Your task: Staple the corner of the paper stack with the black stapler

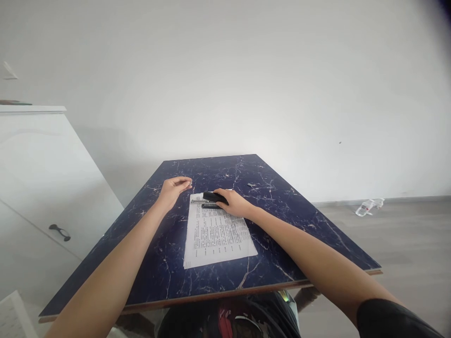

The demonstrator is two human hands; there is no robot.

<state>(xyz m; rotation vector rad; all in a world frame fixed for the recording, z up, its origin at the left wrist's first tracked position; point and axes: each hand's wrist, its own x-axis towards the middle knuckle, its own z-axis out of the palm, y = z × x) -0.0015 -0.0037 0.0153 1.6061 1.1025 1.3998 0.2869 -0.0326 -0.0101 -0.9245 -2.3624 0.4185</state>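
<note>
My right hand point(233, 203) is wrapped round a black stapler point(213, 197), which rests on the top part of a stack of printed paper point(221, 239). A thin metal rail point(196, 202) sticks out of the stapler's left end. To the left of the paper and just above the table, my left hand point(173, 190) is closed in a pinch. Between its fingertips shows a small silvery piece point(190, 183) that looks like a strip of staples. Most of it is hidden by the fingers.
The papers lie on a dark blue, marble-patterned table point(169, 263). Another small greyish piece point(251, 184) lies on it at the back right. A white cabinet point(45, 178) stands to the left. Clear plastic packaging point(368, 206) is on the floor at right, by the wall.
</note>
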